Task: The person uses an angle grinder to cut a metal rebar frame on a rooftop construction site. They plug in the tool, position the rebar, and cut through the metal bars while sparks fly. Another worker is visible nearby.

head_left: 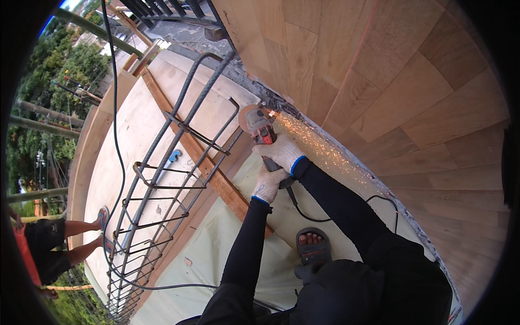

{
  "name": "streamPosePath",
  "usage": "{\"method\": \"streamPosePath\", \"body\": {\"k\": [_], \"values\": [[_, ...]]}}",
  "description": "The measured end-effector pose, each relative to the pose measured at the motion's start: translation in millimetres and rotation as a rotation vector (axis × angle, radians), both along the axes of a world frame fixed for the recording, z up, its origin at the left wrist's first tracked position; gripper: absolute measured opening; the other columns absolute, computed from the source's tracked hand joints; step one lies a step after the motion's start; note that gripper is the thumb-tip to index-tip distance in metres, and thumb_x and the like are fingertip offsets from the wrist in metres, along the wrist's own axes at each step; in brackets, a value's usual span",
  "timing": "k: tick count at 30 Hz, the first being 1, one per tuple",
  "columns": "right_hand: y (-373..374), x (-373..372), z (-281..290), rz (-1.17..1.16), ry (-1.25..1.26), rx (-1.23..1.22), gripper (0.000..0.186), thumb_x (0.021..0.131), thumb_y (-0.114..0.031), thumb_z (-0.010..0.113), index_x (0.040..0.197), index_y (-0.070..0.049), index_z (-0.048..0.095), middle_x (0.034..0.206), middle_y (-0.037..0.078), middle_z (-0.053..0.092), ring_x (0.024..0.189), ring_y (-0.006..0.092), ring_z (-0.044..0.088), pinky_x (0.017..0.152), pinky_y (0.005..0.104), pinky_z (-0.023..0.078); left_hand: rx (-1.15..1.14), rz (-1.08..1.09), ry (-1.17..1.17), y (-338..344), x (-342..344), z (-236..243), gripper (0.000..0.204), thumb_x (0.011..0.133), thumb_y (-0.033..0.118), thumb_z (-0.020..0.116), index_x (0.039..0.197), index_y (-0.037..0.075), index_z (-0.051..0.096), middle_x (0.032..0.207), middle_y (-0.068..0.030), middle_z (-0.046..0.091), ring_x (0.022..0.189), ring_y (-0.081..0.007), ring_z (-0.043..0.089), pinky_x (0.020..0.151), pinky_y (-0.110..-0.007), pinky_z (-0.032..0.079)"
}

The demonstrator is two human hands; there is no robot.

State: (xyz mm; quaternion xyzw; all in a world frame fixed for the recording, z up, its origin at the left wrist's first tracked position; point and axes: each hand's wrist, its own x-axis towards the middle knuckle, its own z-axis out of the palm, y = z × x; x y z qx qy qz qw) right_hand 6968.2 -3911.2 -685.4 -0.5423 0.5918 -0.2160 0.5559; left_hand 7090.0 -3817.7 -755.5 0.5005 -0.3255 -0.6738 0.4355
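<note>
My right fingers (266, 149), white-gloved: closed around the body of an angle grinder (264, 133).
My left fingers (275, 175), also gloved: closed around its rear end, nearer me.
Disc (243, 119): just beyond my fingers.
Sparks (306, 135): right of my fingers.
Black cord (294, 200): running back from beneath them.
Timber plank (227, 192): left of my fingers, crossing under a rebar cage (209, 89).
Sandalled foot (312, 246): nearer my body.
Another person (49, 244): far left.

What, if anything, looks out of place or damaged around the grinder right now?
The open-toed sandal looks out of place: bare toes are exposed while the grinder sprays orange sparks across the pale surface nearby.
</note>
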Motion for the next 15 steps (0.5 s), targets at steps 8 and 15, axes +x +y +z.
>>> {"method": "streamPosePath", "body": {"k": [8,15], "values": [[-1,2,-12,0.027,0.013,-0.013,0.059,0.08,-0.052,0.086,0.103,0.002,0.083,0.094,0.023,0.082,0.087,0.0372,0.081,0.083,0.0471,0.062,0.019,-0.006,0.006,1,0,-2,0.054,0.095,0.014,0.082,0.143,-0.001,0.064,0.128,-0.0101,0.076,0.111,-0.0249,0.078,0.095,-0.043,0.066],[2,1,-11,-0.004,-0.016,-0.013,0.05,0.083,-0.045,0.09,0.099,0.002,0.083,0.087,0.017,0.081,0.078,0.0273,0.077,0.077,0.0439,0.061,0.01,0.008,0.009,3,-3,3,0.054,0.094,0.014,0.082,0.142,-0.002,0.064,0.127,-0.01,0.076,0.11,-0.025,0.078,0.096,-0.042,0.065]]}}
